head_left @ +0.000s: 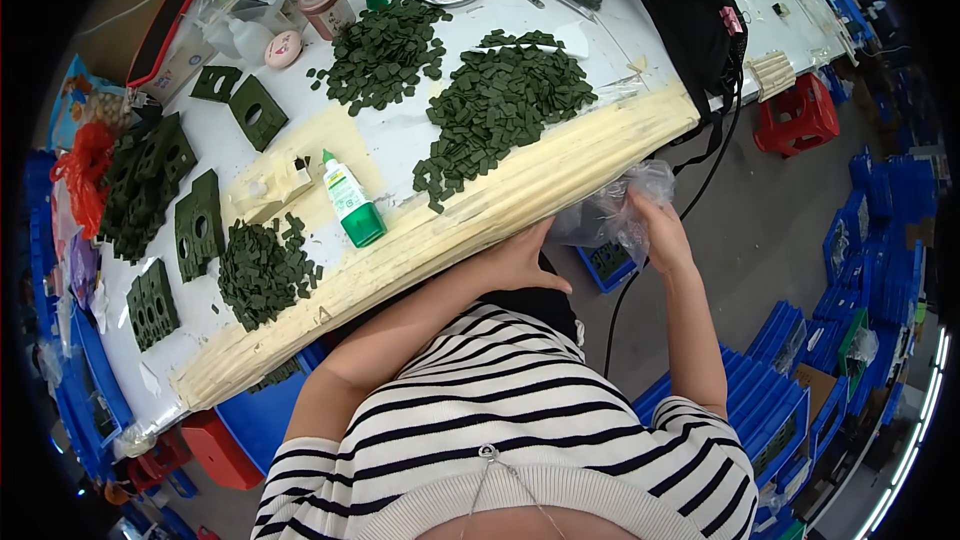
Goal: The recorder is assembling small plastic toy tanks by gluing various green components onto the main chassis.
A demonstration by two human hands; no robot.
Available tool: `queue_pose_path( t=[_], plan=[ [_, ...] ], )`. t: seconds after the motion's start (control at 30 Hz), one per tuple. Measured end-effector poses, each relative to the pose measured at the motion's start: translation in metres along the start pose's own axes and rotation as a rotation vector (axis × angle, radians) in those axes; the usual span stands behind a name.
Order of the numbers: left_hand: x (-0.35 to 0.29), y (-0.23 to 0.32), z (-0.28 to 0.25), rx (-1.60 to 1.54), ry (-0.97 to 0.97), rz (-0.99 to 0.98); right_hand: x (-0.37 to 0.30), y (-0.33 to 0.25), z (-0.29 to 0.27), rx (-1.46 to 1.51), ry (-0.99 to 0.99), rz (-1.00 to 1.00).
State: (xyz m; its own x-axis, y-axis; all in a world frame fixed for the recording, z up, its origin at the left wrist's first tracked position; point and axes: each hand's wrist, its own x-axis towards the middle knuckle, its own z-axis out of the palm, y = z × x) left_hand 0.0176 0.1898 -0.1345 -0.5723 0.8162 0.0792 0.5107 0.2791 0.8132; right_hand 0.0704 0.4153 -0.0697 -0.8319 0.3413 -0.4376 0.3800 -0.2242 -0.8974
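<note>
My right hand [662, 232] is off the table's front edge, its fingers closed on a crumpled clear plastic bag [598, 218]. The bag hangs just below the edge, and what is in it I cannot make out. Close by on the left, my left hand [518, 264] is at the edge with its thumb stretched away from the fingers. Those fingers are partly hidden by the edge, and no thing shows in the hand. On the table above lies a large heap of small dark green pieces [500, 105]. A white glue bottle [347, 202] with a green base lies left of it.
More green pieces form a back heap [385, 50] and a left heap [262, 275]. Dark green plates with round holes [200, 225] stand at the left. A black bag [675, 10] hangs over the far edge, its cable trailing down. Blue bins [740, 405] and a red stool [797, 118] are at the right.
</note>
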Motion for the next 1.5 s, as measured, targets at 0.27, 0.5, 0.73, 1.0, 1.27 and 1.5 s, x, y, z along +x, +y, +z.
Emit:
queue_pose_path(
  t=[0.27, 0.5, 0.73, 1.0, 1.27, 1.5],
  plan=[
    [0.026, -0.016, 0.018, -0.282, 0.031, 0.042, -0.005, 0.030, 0.004, 0.663, -0.228, 0.279],
    [0.027, -0.046, 0.050, -0.203, 0.277, 0.024, -0.004, 0.023, -0.003, 0.047, 0.158, 0.032],
    [0.038, 0.003, -0.005, -0.528, -0.259, -0.487, -0.006, 0.056, -0.040, -0.694, -0.361, -0.191],
    [0.012, 0.017, 0.008, -0.401, 0.048, -0.115, -0.005, 0.045, 0.034, 0.186, 0.203, 0.109],
    [0.002, -0.011, 0.016, -0.549, -0.001, -0.219, -0.011, 0.022, 0.019, -1.356, -0.272, -0.073],
    [0.009, -0.011, 0.008, -1.188, -0.262, -0.661, -0.061, -0.054, 0.029, -1.033, -0.239, -0.560]
  ],
)
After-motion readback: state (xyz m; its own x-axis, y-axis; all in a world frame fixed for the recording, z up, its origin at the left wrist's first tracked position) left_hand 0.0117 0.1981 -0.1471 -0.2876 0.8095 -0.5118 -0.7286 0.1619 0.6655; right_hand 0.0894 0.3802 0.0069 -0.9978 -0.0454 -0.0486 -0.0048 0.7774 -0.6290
